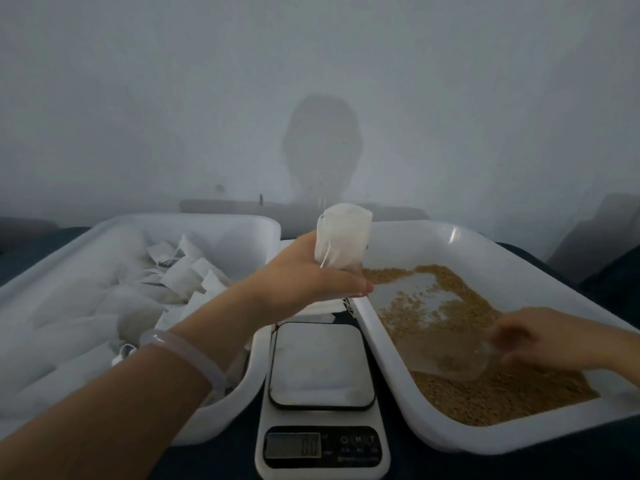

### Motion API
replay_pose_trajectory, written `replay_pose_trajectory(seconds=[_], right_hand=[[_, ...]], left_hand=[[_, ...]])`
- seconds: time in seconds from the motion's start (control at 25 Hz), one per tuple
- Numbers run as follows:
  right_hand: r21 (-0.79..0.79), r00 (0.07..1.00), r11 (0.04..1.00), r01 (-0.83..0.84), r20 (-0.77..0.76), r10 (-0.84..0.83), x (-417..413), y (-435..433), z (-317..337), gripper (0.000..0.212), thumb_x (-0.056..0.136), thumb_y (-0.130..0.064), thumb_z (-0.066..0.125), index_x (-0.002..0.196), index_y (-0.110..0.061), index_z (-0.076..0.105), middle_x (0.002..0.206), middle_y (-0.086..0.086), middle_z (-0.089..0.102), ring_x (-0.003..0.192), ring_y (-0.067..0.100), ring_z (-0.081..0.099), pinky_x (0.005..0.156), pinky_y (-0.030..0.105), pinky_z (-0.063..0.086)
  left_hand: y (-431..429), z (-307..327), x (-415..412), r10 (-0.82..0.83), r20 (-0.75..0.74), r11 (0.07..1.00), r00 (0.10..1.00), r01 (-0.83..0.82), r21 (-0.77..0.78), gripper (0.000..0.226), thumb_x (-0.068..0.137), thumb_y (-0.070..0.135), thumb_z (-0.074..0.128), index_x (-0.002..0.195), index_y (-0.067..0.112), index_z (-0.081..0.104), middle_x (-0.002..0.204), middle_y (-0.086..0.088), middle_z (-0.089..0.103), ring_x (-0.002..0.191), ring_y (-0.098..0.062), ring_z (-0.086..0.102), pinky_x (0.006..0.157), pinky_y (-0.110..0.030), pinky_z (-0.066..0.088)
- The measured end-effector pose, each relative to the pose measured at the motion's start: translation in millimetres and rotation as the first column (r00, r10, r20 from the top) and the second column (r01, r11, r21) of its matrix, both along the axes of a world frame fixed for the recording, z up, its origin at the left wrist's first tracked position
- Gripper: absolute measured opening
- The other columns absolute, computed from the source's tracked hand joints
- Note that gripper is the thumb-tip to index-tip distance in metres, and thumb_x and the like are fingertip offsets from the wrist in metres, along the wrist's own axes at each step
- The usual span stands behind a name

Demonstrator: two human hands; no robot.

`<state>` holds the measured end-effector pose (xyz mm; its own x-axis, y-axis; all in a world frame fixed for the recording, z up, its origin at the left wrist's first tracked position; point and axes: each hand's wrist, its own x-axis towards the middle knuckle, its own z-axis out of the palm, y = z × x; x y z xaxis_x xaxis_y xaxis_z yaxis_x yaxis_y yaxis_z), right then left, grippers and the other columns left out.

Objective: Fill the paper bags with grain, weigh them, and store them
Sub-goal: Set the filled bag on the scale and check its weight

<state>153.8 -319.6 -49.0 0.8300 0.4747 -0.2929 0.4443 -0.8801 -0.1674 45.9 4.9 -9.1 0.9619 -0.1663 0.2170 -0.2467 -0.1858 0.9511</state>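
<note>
White digital kitchen scale (pixel 320 362) in the middle, beyond it left hand (pixel 311 271) gripping a small white paper bag (pixel 343 237) upright, right of the scale a white plastic tray (pixel 450 244) of brown grain (pixel 502 393), right hand (pixel 554 337) there curled round a clear plastic scoop (pixel 446 355), left of the scale a white plastic tub (pixel 225 230) piled with white bags (pixel 180 278).

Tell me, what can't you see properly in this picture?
All in the head view:
- the scale: the display numbers are too small and dim to read.
- the paper bag: its paper is opaque and the left hand gripping it covers its bottom, so the fill is hidden.
- the clear scoop: blurred, with its handle covered by the right hand.
- the left tub: the forearm hides some spare bags.
</note>
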Motion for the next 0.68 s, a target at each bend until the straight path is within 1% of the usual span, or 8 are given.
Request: replay_pose_trajectory(seconds=[0.08, 0.2, 0.32, 0.4, 0.48, 0.56, 0.6, 0.68], right_hand=[[0.200, 0.997, 0.979, -0.034, 0.068, 0.020, -13.9, 27.4, 20.2, 0.036, 0.072, -0.053, 0.068, 0.104, -0.049, 0.050, 0.105, -0.029, 0.057, 0.100, -0.009, 0.056, 0.085, 0.009, 0.044], [0.662, 0.984, 0.729, -0.175, 0.096, 0.150, -41.2, 92.1, 47.5, 0.054, 0.060, -0.064, 0.064, 0.111, -0.049, 0.054, 0.104, -0.029, 0.065, 0.096, -0.011, 0.060, 0.074, 0.004, 0.047], [0.837, 0.972, 0.510, -0.196, 0.098, 0.212, -53.7, 155.8, 48.4, 0.059, 0.064, -0.050, 0.073, 0.118, -0.039, 0.051, 0.102, -0.016, 0.067, 0.092, 0.001, 0.064, 0.080, 0.019, 0.052], [0.871, 0.967, 0.428, -0.242, 0.183, 0.175, -56.2, 181.9, 39.6, 0.051, 0.075, -0.029, 0.075, 0.115, -0.040, 0.047, 0.090, -0.015, 0.068, 0.083, 0.001, 0.064, 0.079, 0.017, 0.050], [0.864, 0.957, 0.413, -0.289, 0.252, 0.142, -56.0, 190.8, 27.7, 0.044, 0.080, -0.022, 0.073, 0.110, -0.041, 0.046, 0.080, -0.015, 0.068, 0.077, -0.001, 0.063, 0.075, 0.011, 0.045], [0.854, 0.963, 0.447, -0.267, 0.218, 0.159, -57.1, 191.5, 17.1, 0.042, 0.079, -0.030, 0.073, 0.110, -0.040, 0.046, 0.079, -0.013, 0.069, 0.076, 0.001, 0.064, 0.072, 0.011, 0.045], [0.842, 0.966, 0.477, -0.251, 0.189, 0.175, -57.6, 191.8, 11.6, 0.043, 0.076, -0.037, 0.074, 0.110, -0.039, 0.047, 0.079, -0.012, 0.070, 0.076, 0.001, 0.065, 0.071, 0.011, 0.046], [0.801, 0.967, 0.546, -0.247, 0.167, 0.192, -57.8, 192.9, 3.4, 0.045, 0.072, -0.047, 0.072, 0.109, -0.035, 0.049, 0.079, -0.013, 0.070, 0.073, 0.001, 0.065, 0.069, 0.008, 0.045]], left_hand=[[11.4, -3.5, -0.7, -0.035, -0.025, 0.997, 0.999, 0.037, 0.066, 0.037, 0.069, 0.003, 0.073, 0.100, -0.005, 0.055, 0.072, -0.005, 0.062, 0.084, -0.027, 0.065, 0.086, -0.042, 0.052], [21.2, -8.5, 0.9, -0.093, -0.054, 0.982, 0.994, 0.101, 0.161, 0.031, 0.072, 0.001, 0.070, 0.098, -0.008, 0.057, 0.073, 0.001, 0.066, 0.083, -0.022, 0.067, 0.083, -0.035, 0.055], [22.5, -17.1, 2.4, -0.119, -0.060, 0.983, 0.991, 0.127, 0.136, 0.029, 0.070, -0.004, 0.066, 0.098, -0.008, 0.059, 0.081, -0.005, 0.070, 0.083, -0.017, 0.069, 0.077, -0.030, 0.055], [21.2, -22.2, 2.1, -0.124, -0.083, 0.982, 0.989, 0.134, 0.134, 0.036, 0.074, -0.011, 0.067, 0.107, -0.001, 0.057, 0.087, -0.009, 0.067, 0.084, -0.017, 0.068, 0.079, -0.032, 0.055], [23.5, -24.1, 1.6, -0.078, -0.059, 0.968, 0.995, 0.090, 0.236, 0.036, 0.075, -0.004, 0.072, 0.105, 0.010, 0.059, 0.090, 0.000, 0.066, 0.083, -0.006, 0.065, 0.076, -0.022, 0.053], [30.1, -23.5, 0.3, 0.031, 0.026, 0.924, 0.999, -0.038, 0.380, 0.034, 0.071, 0.012, 0.079, 0.098, 0.023, 0.062, 0.090, 0.013, 0.065, 0.082, 0.005, 0.062, 0.075, -0.014, 0.049], [33.9, -23.7, -0.4, 0.072, 0.049, 0.889, 0.996, -0.086, 0.449, 0.031, 0.070, 0.019, 0.081, 0.095, 0.025, 0.065, 0.089, 0.014, 0.067, 0.083, 0.005, 0.062, 0.078, -0.017, 0.050], [36.9, -24.8, -0.1, 0.113, 0.034, 0.807, 0.993, -0.111, 0.581, 0.021, 0.069, 0.028, 0.081, 0.088, 0.023, 0.072, 0.084, 0.006, 0.071, 0.085, -0.008, 0.065, 0.084, -0.033, 0.052]])
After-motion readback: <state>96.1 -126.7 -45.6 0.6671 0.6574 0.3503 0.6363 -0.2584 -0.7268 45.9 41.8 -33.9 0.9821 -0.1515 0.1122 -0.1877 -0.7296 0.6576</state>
